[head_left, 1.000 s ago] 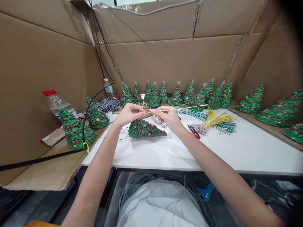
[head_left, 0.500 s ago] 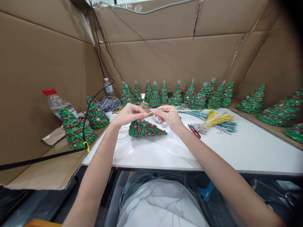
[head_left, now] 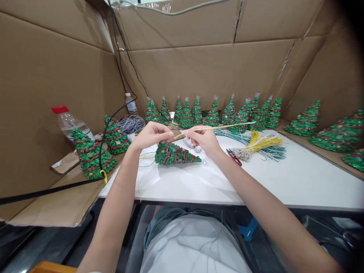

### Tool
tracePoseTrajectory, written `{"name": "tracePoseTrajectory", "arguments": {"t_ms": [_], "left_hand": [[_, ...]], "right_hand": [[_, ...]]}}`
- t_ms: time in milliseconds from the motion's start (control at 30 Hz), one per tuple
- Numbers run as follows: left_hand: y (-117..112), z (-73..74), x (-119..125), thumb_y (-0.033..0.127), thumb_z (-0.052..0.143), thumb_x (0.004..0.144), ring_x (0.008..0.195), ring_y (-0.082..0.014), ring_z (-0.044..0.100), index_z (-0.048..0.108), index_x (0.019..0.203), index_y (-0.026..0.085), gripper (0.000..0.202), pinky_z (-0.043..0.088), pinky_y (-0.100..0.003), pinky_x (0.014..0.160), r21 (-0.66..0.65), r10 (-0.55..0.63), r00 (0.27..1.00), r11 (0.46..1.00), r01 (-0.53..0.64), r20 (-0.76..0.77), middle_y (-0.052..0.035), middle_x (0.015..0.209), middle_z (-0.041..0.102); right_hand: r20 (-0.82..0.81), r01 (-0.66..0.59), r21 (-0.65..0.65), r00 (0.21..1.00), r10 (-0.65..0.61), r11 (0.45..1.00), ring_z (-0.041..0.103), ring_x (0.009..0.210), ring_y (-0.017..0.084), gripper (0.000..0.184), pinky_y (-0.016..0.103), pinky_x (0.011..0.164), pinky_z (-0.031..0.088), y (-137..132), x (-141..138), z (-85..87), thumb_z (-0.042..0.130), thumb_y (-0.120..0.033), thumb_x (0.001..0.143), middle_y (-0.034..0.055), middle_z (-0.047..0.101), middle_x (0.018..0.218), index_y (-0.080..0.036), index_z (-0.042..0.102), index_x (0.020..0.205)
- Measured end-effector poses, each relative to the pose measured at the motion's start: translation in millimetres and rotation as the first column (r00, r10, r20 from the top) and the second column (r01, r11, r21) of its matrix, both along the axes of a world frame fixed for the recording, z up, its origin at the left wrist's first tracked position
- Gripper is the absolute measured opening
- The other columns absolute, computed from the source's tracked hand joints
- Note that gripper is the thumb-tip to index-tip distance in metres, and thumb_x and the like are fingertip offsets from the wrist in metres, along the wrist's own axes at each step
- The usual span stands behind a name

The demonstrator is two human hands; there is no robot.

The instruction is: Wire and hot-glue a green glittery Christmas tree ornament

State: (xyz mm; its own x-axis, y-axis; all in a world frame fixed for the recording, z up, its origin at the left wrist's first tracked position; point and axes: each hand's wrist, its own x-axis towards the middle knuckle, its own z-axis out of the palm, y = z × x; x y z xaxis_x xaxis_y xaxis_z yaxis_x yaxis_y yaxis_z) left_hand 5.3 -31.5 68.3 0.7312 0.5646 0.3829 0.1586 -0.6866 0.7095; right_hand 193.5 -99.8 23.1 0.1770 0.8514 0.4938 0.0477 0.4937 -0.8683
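Observation:
My left hand (head_left: 152, 135) and my right hand (head_left: 203, 139) are both pinched on a thin yellow wire (head_left: 218, 127) that sticks out to the right, above the white table (head_left: 298, 178). Right below the hands a green toy Christmas tree (head_left: 174, 154) with red garlands lies on its side, its tip pointing right. Small pale parts lie under my right hand, half hidden.
A row of several upright toy trees (head_left: 213, 113) lines the back cardboard wall; more stand at right (head_left: 330, 136) and left (head_left: 89, 155). A bundle of yellow, green and white wires (head_left: 257, 146) and red snips (head_left: 233, 157) lie right of my hands. Two water bottles (head_left: 68, 123) and a black cable (head_left: 104, 148) are at left.
The free end of the yellow wire dipped slightly, then tilted back up to the right. Both hands stayed pinched on it in nearly the same place.

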Motion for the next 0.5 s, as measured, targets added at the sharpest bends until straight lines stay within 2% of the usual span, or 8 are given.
{"name": "tracePoseTrajectory", "arguments": {"t_ms": [100, 167, 300, 367, 433, 500], "left_hand": [[4, 2.3, -5, 0.036, 0.065, 0.075, 0.05, -0.0075, 0.052, 0.065, 0.063, 0.015, 0.025, 0.042, -0.02, 0.051, 0.008, 0.107, 0.994, 0.994, -0.107, 0.028, -0.0015, 0.055, 0.061], [8, 3.7, -9, 0.038, 0.063, 0.075, 0.049, -0.0075, 0.053, 0.064, 0.062, 0.015, 0.027, 0.041, -0.02, 0.049, 0.042, 0.18, 0.984, 0.983, -0.18, -0.008, -0.0017, 0.054, 0.061], [16, 4.7, -17, 0.053, 0.06, 0.074, 0.046, -0.0088, 0.053, 0.063, 0.053, 0.015, 0.044, 0.038, -0.021, 0.047, 0.135, 0.302, 0.916, 0.952, -0.276, -0.262, -0.0032, 0.051, 0.062], [17, 5.0, -19, 0.06, 0.058, 0.072, 0.046, -0.0102, 0.054, 0.061, 0.047, 0.016, 0.051, 0.038, -0.021, 0.048, 0.124, 0.301, 0.849, 0.953, -0.275, -0.434, -0.0038, 0.047, 0.061], [16, 5.7, -20, 0.062, 0.059, 0.069, 0.045, -0.0115, 0.054, 0.06, 0.044, 0.017, 0.052, 0.037, -0.022, 0.047, 0.057, 0.237, 0.78, 0.966, -0.252, -0.579, -0.0039, 0.045, 0.061], [14, 6.6, -20, 0.06, 0.064, 0.065, 0.044, -0.0121, 0.053, 0.061, 0.045, 0.018, 0.047, 0.034, -0.023, 0.045, -0.02, 0.154, 0.745, 0.975, -0.22, -0.649, -0.0034, 0.045, 0.061]], "right_hand": [[-0.007, 0.011, 0.006, 1.0, -0.011, 1.0, 0.037, 0.037, 0.004, 0.018, 0.022, 0.035, 0.026, 0, 0, 0.4, 0.069, -0.034, 0.068, -0.0028, 0.057, 0.053, -0.017, 0.066, 0.062], [0.001, 0.022, 0.008, 1.0, -0.022, 1.0, 0.036, 0.037, 0.004, 0.018, 0.021, 0.035, 0.026, 0, 0, 0.3, 0.069, -0.033, 0.068, -0.003, 0.056, 0.053, -0.017, 0.066, 0.061], [0.015, 0.029, 0.01, 0.999, -0.029, 1.0, 0.036, 0.038, 0.004, 0.019, 0.022, 0.036, 0.025, 0, 0, -0.4, 0.069, -0.034, 0.068, -0.0029, 0.056, 0.053, -0.017, 0.066, 0.061], [0.012, 0.022, 0.013, 1.0, -0.023, 1.0, 0.036, 0.037, 0.004, 0.018, 0.022, 0.036, 0.026, 1, 1, -1.1, 0.069, -0.033, 0.069, -0.0027, 0.056, 0.053, -0.017, 0.066, 0.062], [0.013, 0.021, 0.01, 1.0, -0.021, 1.0, 0.037, 0.038, 0.004, 0.018, 0.022, 0.036, 0.025, 1, 1, -1.6, 0.069, -0.033, 0.069, -0.0026, 0.056, 0.053, -0.017, 0.066, 0.062], [0.024, 0.025, 0.002, 0.999, -0.025, 1.0, 0.038, 0.038, 0.005, 0.019, 0.022, 0.036, 0.024, 1, 1, -1.8, 0.068, -0.034, 0.069, -0.0023, 0.055, 0.053, -0.017, 0.066, 0.062]]}}
